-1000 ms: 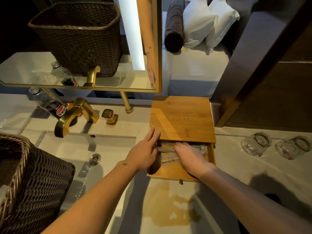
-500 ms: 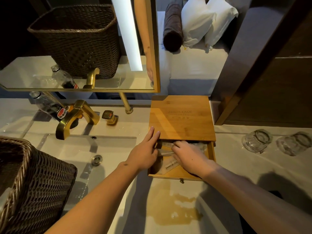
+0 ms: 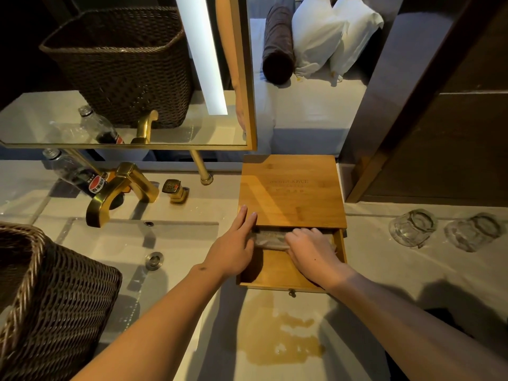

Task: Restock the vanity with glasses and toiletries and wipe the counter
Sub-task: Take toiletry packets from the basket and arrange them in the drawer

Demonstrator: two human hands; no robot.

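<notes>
A bamboo amenity box (image 3: 291, 188) sits on the pale counter with its drawer (image 3: 277, 276) pulled out toward me. Wrapped toiletry packets (image 3: 270, 239) lie bunched at the back of the drawer, under the lid's edge. My left hand (image 3: 233, 248) rests at the drawer's left side, fingers straight and touching the box's front corner. My right hand (image 3: 310, 251) is inside the drawer, fingers curled onto the packets and pressing them back. Two clear glasses (image 3: 412, 228) (image 3: 472, 232) stand upside down on the counter to the right.
A wicker basket (image 3: 46, 295) stands at the near left beside the sink (image 3: 115, 251). A gold faucet (image 3: 121, 188), a cola bottle (image 3: 74, 173) and a mirror (image 3: 123, 78) are behind. A yellowish puddle (image 3: 283, 339) lies on the counter before the drawer.
My right hand has pushed the packets from the middle of the drawer to its back, leaving the front of the drawer floor bare. The left hand has barely moved.
</notes>
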